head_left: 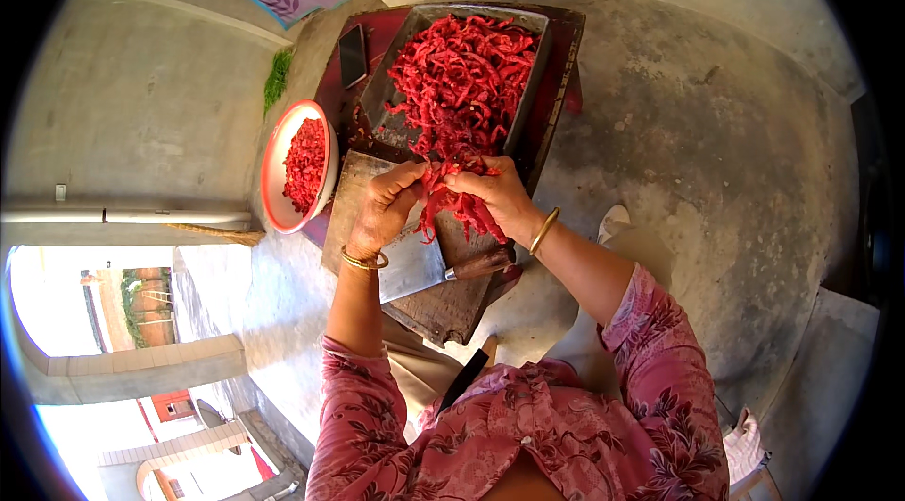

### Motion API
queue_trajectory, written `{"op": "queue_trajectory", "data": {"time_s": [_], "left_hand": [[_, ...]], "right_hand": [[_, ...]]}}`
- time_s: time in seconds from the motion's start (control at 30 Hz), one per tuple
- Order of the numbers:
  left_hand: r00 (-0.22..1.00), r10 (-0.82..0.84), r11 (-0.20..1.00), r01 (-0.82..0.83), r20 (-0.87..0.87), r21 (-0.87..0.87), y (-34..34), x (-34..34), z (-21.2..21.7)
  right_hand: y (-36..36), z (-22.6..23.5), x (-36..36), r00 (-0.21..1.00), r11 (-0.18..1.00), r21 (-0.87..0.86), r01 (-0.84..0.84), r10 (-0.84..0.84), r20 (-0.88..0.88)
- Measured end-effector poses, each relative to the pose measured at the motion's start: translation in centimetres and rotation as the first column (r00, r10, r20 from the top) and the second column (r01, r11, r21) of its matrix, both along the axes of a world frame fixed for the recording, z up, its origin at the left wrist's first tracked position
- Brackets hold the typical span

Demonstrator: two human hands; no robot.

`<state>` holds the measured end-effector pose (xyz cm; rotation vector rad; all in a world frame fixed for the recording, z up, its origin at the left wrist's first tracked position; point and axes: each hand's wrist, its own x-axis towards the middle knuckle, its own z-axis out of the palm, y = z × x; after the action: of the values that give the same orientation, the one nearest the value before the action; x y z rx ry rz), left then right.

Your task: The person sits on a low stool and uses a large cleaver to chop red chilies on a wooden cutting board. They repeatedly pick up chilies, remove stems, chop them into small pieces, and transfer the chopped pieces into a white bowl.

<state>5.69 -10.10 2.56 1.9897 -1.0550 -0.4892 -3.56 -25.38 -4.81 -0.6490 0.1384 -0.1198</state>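
Observation:
Over the wooden chopping board (451, 310) I hold a bunch of red chili peppers (464, 209) between both hands. The thumb and fingers of my left hand (388, 207) pinch its left side. My right hand (504, 199) is closed around its right side, with several peppers hanging down below the fingers. Beneath my hands a cleaver (413, 265) lies flat on the board, its wooden handle toward the right. Just beyond, a metal tray (538, 25) holds a heap of whole wrinkled red chili peppers (462, 72), some spilling over its near end toward my hands.
Left of the board stands a white bowl with a red rim (268, 182), holding chopped red chili (304, 166). A phone (353, 56) lies on the dark red table (563, 53) beside the tray. A broom (222, 233) rests on the floor at the left.

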Motion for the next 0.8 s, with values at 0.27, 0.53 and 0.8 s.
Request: {"op": "queue_trajectory", "data": {"time_s": [0.27, 0.53, 0.8], "left_hand": [[0.952, -0.082, 0.994, 0.057, 0.295, 0.092, -0.7, -1.4, 0.4], [0.910, -0.164, 0.960, 0.059, 0.382, 0.272, -0.5, -1.5, 0.9], [0.906, 0.085, 0.985, -0.139, 0.414, 0.102, -0.4, -3.1, 0.0]], "right_hand": [[-0.2, -0.1, -0.1, 0.999, 0.999, 0.037, -0.030, 0.029, 0.016], [0.7, -1.4, 0.4, 0.985, 0.995, -0.010, -0.102, 0.102, 0.136], [1.3, -0.8, 0.1, 0.991, 0.960, -0.268, 0.085, -0.053, 0.126]]}}
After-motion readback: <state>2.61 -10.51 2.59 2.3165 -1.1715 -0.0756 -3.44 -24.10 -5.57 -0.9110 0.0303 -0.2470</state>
